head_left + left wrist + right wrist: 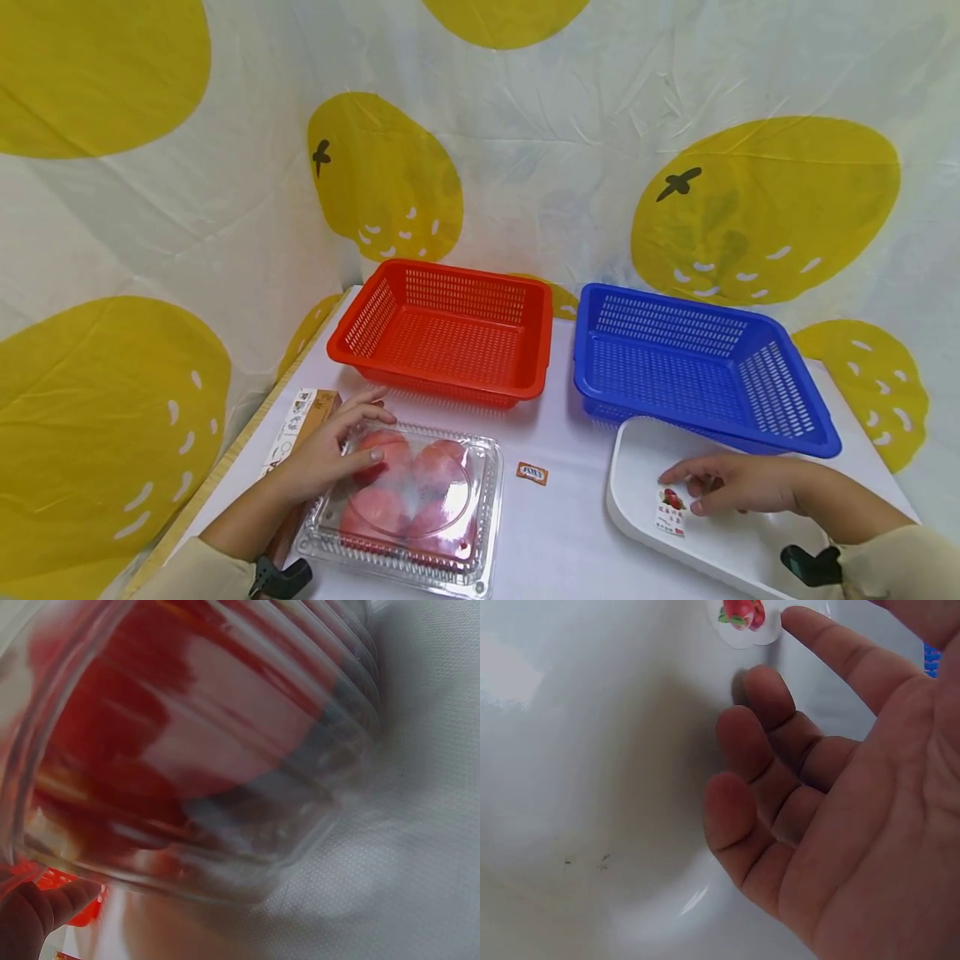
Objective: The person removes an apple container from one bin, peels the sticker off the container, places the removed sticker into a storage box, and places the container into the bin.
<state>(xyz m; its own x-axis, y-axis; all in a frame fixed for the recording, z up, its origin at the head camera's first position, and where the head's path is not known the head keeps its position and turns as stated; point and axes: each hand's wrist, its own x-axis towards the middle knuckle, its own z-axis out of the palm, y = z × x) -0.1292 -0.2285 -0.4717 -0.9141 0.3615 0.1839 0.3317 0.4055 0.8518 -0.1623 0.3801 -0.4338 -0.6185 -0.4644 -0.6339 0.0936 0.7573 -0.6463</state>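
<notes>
My left hand (330, 454) rests at the left edge of a clear plastic clamshell box (487, 508), fingers spread and thumb over its lid. Several round red fruits (375, 512) lie inside, their kind blurred by the plastic. The left wrist view shows the box's ribbed side (247, 832) close up. My right hand (738, 483) hovers low over a white tray (720, 542), index finger extended and the others loosely bent. By the index fingertip is a small white label (670, 510) with a red fruit picture. In the right wrist view the fingers hold nothing.
A red perforated basket (450, 342) stands at the back left and a blue perforated basket (652, 358) at the back right. Between box and tray lies a small orange packet (532, 473). A narrow printed carton (300, 421) lies left of the box, partly under my left arm.
</notes>
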